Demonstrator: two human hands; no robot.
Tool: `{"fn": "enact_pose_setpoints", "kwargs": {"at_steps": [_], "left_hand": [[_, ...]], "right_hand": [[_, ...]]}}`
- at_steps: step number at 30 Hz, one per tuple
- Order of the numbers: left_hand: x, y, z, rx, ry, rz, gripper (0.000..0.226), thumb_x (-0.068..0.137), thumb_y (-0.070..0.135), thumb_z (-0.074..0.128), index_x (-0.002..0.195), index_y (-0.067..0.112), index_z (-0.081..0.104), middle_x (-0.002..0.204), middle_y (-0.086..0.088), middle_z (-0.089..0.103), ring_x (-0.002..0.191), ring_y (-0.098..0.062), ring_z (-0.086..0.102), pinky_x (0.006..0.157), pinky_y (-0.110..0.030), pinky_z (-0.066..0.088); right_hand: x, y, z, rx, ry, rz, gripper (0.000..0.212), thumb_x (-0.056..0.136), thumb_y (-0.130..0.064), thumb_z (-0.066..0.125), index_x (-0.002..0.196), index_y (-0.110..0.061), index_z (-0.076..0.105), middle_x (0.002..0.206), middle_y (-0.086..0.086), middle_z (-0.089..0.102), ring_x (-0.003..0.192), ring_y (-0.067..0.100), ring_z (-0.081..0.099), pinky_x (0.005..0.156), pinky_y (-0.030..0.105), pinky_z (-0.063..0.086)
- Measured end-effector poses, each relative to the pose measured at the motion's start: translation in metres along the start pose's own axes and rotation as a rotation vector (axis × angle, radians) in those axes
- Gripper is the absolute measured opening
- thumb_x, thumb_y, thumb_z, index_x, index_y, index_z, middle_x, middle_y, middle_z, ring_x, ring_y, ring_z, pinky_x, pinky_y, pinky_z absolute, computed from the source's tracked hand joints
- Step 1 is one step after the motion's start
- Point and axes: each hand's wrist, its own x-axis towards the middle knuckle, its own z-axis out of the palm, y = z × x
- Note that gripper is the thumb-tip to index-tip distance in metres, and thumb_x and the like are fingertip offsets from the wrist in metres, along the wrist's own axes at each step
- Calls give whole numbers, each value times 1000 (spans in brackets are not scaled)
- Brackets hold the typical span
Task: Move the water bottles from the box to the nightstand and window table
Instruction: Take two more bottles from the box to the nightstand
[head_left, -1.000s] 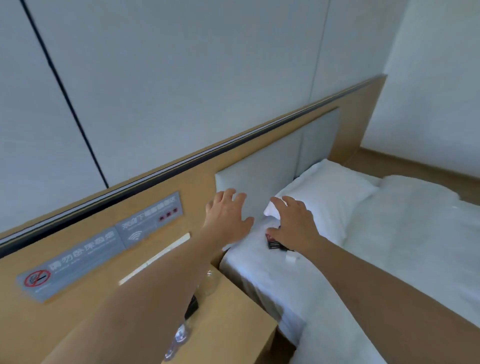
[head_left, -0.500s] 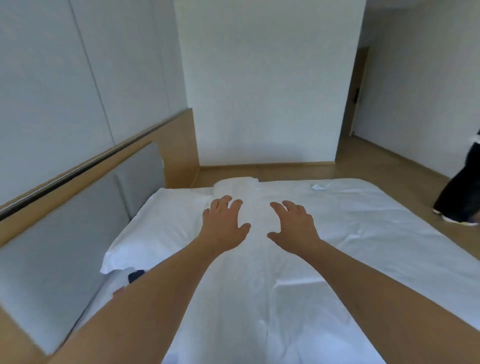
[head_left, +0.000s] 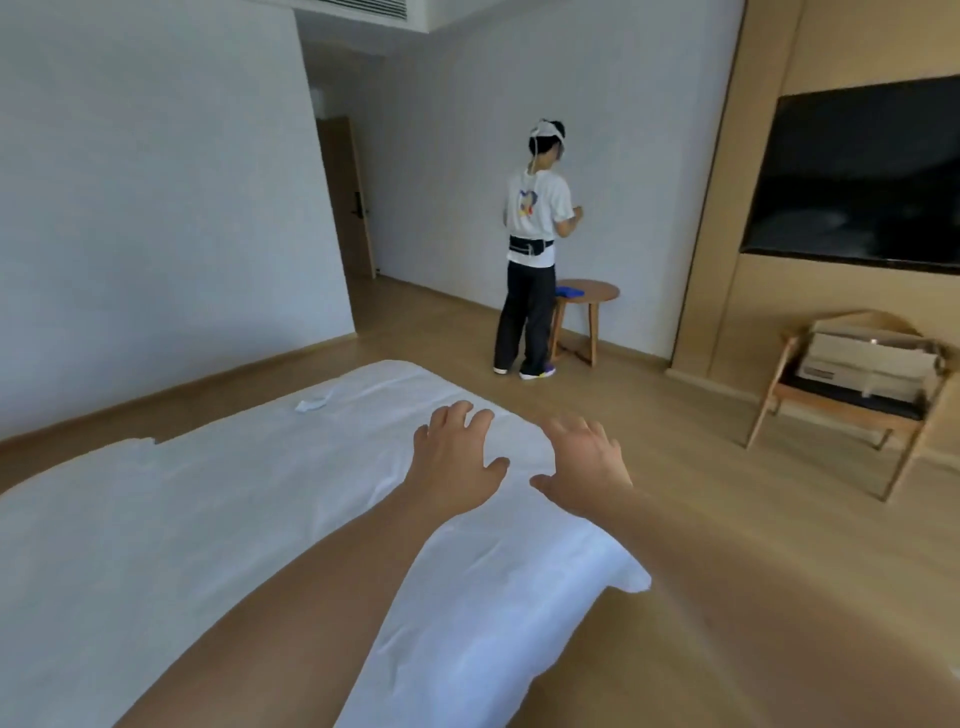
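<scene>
- Left hand (head_left: 454, 460): held out palm down over the corner of the bed, fingers spread and slightly bent, holding nothing.
- Right hand (head_left: 582, 465): held out beside the left, palm down, fingers spread, holding nothing; it sits over the bed edge and the floor.
- Bed (head_left: 182, 545): white sheet, fills the lower left; a small crumpled white scrap (head_left: 313, 403) lies near its far edge.
- Water bottles: none can be made out in this view.
- Box (head_left: 867, 364): pale carton resting on the seat of a wooden chair (head_left: 906, 441) at right; contents cannot be told.
- Other person (head_left: 532, 249): stands with back turned, across the floor, directly in front of a small round wooden table (head_left: 597, 292) bearing a blue item (head_left: 570, 291).
- Dark screen (head_left: 857, 176): mounted on the wood-panelled wall at right.
- Door (head_left: 347, 197): at the far end of the passage.
</scene>
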Motion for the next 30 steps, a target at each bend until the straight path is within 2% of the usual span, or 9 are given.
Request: {"fn": "enact_pose_setpoints", "kwargs": {"at_steps": [2,7,14,21,25,30], "left_hand": [[33,37,22,-23,-29,109,61,95,53,60,147,25,44,156,-4,36,143,-28,33,112,-45,35],[112,120,72,-92,-87,340,57,94,49,61,143,24,46,149,-3,40,134,-27,38,106,-42,39],[237,217,131,-229,-178,521,64,94,48,60,150,24,40,159,-6,29,146,-27,23,116,-48,31],[356,308,183,-234,-232,739,62,94,53,60,147,26,43,158,-5,33,144,-27,29,115,-45,32],[399,351,212,-281,-268,806,64,93,53,61,148,27,42,159,-5,34,145,-27,30,115,-49,35],[452,400,251,-281,-294,846,64,93,55,60,148,27,43,159,-5,35,145,-27,31,115,-46,35]], "right_hand": [[3,47,-5,0,12,105,76,86,-45,73,151,-31,35,145,4,47,130,30,44,104,43,39],[15,151,-12,5,45,338,82,86,-41,74,155,-33,30,150,3,42,134,30,41,108,43,37],[79,258,-21,-20,136,580,83,85,-41,74,155,-31,31,152,5,42,135,31,42,108,45,38],[142,348,-38,-37,201,777,82,87,-40,74,156,-33,30,156,4,40,141,30,38,112,48,37],[164,394,-39,-49,189,868,83,87,-41,74,156,-33,29,156,3,39,141,30,37,113,48,38],[196,459,-36,-61,185,927,80,86,-40,74,155,-33,32,154,3,41,136,30,41,109,47,40]]}}
